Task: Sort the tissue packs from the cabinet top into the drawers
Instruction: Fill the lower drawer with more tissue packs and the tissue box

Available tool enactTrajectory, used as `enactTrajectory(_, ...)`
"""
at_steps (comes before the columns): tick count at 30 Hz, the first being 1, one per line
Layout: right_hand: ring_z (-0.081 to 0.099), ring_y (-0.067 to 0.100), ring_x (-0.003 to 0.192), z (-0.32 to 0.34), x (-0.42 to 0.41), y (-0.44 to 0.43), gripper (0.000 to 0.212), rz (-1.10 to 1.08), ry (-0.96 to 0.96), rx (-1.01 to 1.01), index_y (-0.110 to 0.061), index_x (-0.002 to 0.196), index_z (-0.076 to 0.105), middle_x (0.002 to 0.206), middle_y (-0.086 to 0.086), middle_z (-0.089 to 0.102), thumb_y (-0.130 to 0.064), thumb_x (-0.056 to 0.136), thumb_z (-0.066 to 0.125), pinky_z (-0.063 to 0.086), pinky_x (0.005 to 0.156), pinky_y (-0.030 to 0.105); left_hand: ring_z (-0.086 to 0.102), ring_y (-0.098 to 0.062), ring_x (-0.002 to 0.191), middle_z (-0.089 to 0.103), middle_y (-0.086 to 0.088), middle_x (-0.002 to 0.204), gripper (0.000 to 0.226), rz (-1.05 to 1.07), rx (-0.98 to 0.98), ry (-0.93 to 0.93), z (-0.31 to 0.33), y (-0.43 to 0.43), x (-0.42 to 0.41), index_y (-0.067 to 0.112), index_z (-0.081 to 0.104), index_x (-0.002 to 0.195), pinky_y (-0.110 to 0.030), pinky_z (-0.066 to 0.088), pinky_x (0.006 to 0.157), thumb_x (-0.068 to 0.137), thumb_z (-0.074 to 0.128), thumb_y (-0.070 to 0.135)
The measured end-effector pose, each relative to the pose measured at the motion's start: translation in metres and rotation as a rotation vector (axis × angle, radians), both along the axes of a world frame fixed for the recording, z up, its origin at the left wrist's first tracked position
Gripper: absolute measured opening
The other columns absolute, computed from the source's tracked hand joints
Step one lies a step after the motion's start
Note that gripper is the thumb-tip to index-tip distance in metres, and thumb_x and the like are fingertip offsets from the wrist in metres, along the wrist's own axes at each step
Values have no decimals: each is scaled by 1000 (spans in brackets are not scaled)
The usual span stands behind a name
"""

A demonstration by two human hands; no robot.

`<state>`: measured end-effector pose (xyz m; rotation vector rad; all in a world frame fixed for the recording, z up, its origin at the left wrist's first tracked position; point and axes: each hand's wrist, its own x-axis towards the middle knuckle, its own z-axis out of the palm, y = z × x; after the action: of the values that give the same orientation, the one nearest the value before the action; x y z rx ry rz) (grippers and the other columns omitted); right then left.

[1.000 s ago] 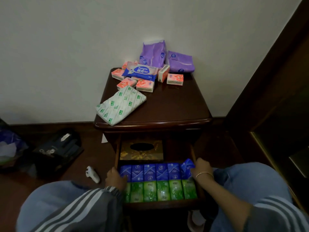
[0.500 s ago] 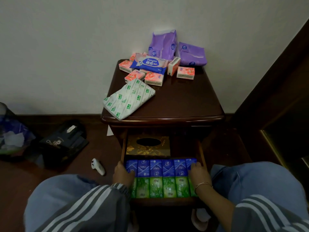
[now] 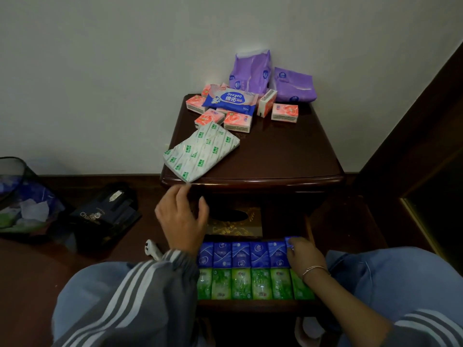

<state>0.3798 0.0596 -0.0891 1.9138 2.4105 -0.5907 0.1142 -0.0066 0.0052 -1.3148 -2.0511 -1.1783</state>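
Note:
The dark wooden cabinet top (image 3: 283, 156) carries a white-and-green tissue pack (image 3: 201, 152) at its front left corner, several pink packs (image 3: 236, 121), a blue wipes pack (image 3: 231, 101) and two purple packs (image 3: 294, 85) at the back. Below, the open drawer (image 3: 253, 304) holds a row of blue packs (image 3: 240, 254), a row of green packs (image 3: 250, 283) and a gold tissue box (image 3: 235, 222). My left hand (image 3: 181, 220) hovers empty with fingers apart, just under the cabinet's front edge. My right hand (image 3: 304, 256) presses its fingers on the rightmost blue pack (image 3: 290, 240).
A waste bin (image 3: 20, 196) with paper stands on the floor at the left, a black box (image 3: 105, 214) beside it, and a small white object (image 3: 152, 249) near my left knee. Dark wooden furniture (image 3: 426, 159) rises on the right. My knees flank the drawer.
My left hand has lifted off the drawer's left end and risen toward the cabinet's front edge. My right hand stays on the rightmost blue pack, which has been pushed down into the row.

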Motion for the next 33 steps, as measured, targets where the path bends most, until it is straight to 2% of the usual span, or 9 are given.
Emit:
enactTrajectory(2, 59, 27, 102, 4, -1, 0, 28, -6, 50, 10, -11, 114, 62, 116, 10, 62, -17, 92, 45, 49, 80, 33, 48, -26, 118, 55, -13, 128, 47, -18, -78, 93, 14, 19, -7, 12, 53, 126, -40, 34, 95, 85, 58, 34)
enactTrajectory(7, 62, 25, 92, 15, 3, 0, 23, -104, 201, -5, -14, 106, 67, 107, 10, 66, -16, 92, 49, 46, 71, 28, 38, -33, 136, 48, -9, 144, 54, -108, -635, 123, 25, 43, -28, 14, 49, 137, -50, 28, 108, 92, 54, 43)
enactTrajectory(13, 65, 14, 90, 60, -12, -2, 15, -216, 730, -142, -19, 93, 69, 99, 3, 71, -17, 93, 54, 47, 73, 18, 71, -35, 79, 73, -18, 92, 30, -351, -413, 291, 46, 20, -32, 1, 71, 103, -41, 56, 71, 73, 72, -2)
enactTrajectory(17, 67, 23, 98, 108, -12, 6, 47, -438, 1230, -695, -23, 106, 62, 107, 7, 71, -57, 93, 33, 54, 72, 36, 71, -27, 93, 74, -12, 100, 31, -642, -298, 323, 51, -9, -2, 4, 73, 101, -41, 55, 84, 83, 49, 11)
enactTrajectory(19, 66, 29, 101, 122, 1, 14, 62, -473, 1333, -856, -19, 111, 61, 107, 10, 71, -67, 88, 28, 55, 74, 41, 67, -28, 105, 72, -11, 109, 30, -808, -313, 336, 42, -22, 11, 6, 73, 102, -48, 51, 92, 85, 49, 11)
enactTrajectory(24, 68, 18, 75, 117, 31, 8, 24, -269, 939, -863, -8, 106, 65, 90, 9, 71, -13, 83, 62, 55, 62, 28, 58, -31, 119, 64, -11, 125, 27, -960, -347, 352, 3, -40, 22, 12, 74, 103, -46, 49, 96, 86, 54, 10)
enactTrajectory(28, 60, 15, 65, 93, 43, 1, 6, -307, 566, -915, -8, 84, 64, 76, 6, 65, -3, 85, 62, 46, 53, 20, 52, -29, 126, 51, -10, 140, 44, -734, -600, 132, -33, -43, 16, 15, 60, 126, -41, 46, 101, 83, 67, 19)
enactTrajectory(30, 57, 15, 64, 80, 49, 3, 7, -488, 575, -881, -6, 84, 62, 71, 7, 63, 1, 86, 61, 46, 45, 18, 46, -29, 130, 44, -10, 144, 59, -530, -774, -112, -51, -44, 10, 12, 48, 137, -40, 42, 105, 83, 68, 20)
enactTrajectory(33, 55, 19, 66, 64, 49, 8, 18, -814, 809, -787, 0, 103, 57, 68, 11, 62, 7, 87, 56, 46, 36, 15, 39, -33, 132, 36, -16, 146, 71, -216, -963, -451, -74, -45, -7, 5, 31, 145, -40, 35, 108, 86, 64, 23)
